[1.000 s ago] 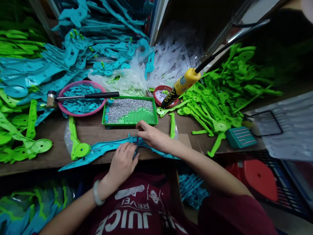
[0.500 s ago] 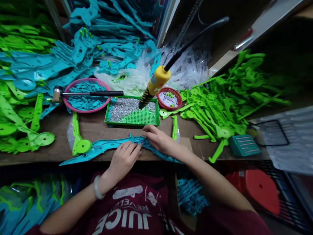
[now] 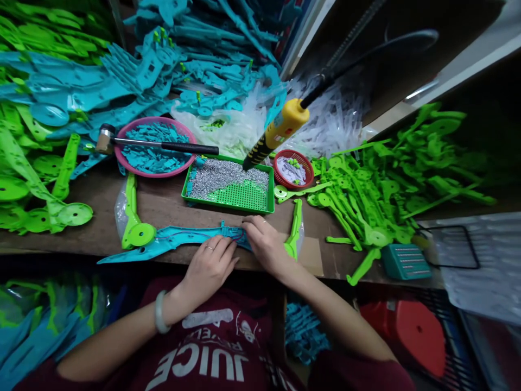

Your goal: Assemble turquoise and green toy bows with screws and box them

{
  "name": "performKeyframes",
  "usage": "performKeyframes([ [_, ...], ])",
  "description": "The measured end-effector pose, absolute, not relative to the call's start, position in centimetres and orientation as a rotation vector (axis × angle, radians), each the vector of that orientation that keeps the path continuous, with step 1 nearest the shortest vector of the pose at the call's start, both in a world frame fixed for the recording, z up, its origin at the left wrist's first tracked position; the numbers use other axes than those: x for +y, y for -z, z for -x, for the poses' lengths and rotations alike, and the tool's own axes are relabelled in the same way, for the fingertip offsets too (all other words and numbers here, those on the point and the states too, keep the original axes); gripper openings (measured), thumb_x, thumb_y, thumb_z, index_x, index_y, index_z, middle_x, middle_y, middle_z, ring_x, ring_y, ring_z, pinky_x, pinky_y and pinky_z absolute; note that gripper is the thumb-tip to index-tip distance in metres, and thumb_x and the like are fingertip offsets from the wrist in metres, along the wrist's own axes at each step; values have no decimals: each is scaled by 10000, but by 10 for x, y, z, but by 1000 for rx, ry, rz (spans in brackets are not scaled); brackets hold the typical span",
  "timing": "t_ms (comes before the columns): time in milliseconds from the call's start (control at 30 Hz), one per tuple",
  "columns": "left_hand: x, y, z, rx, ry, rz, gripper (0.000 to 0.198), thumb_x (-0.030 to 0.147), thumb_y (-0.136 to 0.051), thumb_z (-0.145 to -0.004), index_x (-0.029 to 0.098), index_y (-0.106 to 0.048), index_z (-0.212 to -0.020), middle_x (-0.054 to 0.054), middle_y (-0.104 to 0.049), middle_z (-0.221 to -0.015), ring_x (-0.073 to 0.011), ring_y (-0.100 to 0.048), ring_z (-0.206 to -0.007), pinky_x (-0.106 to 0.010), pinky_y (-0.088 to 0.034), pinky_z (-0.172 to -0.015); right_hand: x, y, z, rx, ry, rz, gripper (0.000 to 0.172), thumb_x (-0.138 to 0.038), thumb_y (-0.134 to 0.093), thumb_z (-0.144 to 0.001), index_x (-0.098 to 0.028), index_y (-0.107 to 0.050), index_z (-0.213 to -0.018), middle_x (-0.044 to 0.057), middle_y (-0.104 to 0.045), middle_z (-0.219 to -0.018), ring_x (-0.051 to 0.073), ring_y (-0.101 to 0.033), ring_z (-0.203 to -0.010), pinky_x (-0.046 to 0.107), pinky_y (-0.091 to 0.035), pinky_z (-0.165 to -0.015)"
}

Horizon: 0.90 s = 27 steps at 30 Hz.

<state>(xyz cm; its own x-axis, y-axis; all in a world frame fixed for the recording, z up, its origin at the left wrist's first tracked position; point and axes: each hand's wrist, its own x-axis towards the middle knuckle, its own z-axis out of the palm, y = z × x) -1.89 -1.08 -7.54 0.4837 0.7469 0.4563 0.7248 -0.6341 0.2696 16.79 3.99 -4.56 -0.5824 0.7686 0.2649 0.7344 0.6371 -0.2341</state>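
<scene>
Two hands sit on the long teal part (image 3: 175,239), which lies by the table's (image 3: 163,209) front edge. My L hand (image 3: 211,265) & R hand (image 3: 265,245) have bent fingers, tips pressed on its middle, nearly touching. Can't tell if they pinch it. Green tray (image 3: 185,191) w/ tiny silver screws (image 3: 220,176) is just behind. Yellow tool (image 3: 280,127) hangs over the tray's back.

A dark red T-shirt (image 3: 228,347) carries white lettering (image 3: 203,364), "JUICE" among it. A pale bangle (image 3: 159,320), perhaps jade, circles the left wrist; a thin ring (image 3: 209,248) sits on the left hand (image 3: 211,265).
</scene>
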Motion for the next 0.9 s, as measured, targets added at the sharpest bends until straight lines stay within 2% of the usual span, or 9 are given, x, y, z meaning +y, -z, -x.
performKeyframes([
  [100, -11, 75, 19, 1321, -868, -2687, 262, 209, -505, -1002, 92, -679, -1160, -146, -726, -1070, -284, -665, -1033, -412, -536, -887, 40, 55, -165, -2256, -423, 1293, 157, -139, -538, -955, -197, -656, -870, 58, -706, -819, 195, -630, -776, 330, -525, -699],
  [300, -8, 74, 19, 1313, -905, -2743, 242, 183, -511, -998, 81, -682, -1135, -134, -740, -1048, -257, -680, -983, -391, -529, -883, 44, 61, -160, -2004, -760, 1277, 120, -142, -645, -893, -209, -660, -795, 56, -731, -886, 213, -636, -894, 380, -516, -813],
  [467, -7, 76, 20, 1305, -922, -2769, 232, 173, -530, -990, 73, -687, -1128, -135, -746, -1034, -248, -688, -969, -380, -520, -899, 47, 62, -160, -2018, -772, 1249, 143, -142, -618, -908, -210, -626, -783, 44, -690, -838, 198, -620, -847, 363, -500, -784],
  [667, -9, 80, 20, 1268, -923, -2775, 223, 156, -534, -990, 77, -693, -1125, -128, -756, -1043, -244, -692, -1006, -380, -513, -930, 49, 49, -161, -2368, -687, 1242, 216, -130, -452, -967, -203, -574, -805, 92, -628, -904, 218, -536, -871, 360, -475, -768],
  [767, -8, 81, 19, 1261, -942, -2756, 222, 148, -549, -982, 64, -694, -1127, -130, -759, -1033, -246, -700, -989, -381, -520, -914, 54, 46, -164, -2416, -785, 1239, 187, -103, -477, -947, -205, -562, -816, 90, -626, -969, 216, -545, -936, 362, -479, -813],
  [900, -6, 80, 20, 1251, -957, -2754, 207, 143, -550, -978, 89, -712, -1096, -120, -765, -1025, -239, -708, -968, -380, -529, -908, 64, 50, -170, -2437, -821, 1062, 187, -150, -475, -981, -196, -565, -823, 80, -631, -910, 205, -536, -882, 357, -471, -790],
])
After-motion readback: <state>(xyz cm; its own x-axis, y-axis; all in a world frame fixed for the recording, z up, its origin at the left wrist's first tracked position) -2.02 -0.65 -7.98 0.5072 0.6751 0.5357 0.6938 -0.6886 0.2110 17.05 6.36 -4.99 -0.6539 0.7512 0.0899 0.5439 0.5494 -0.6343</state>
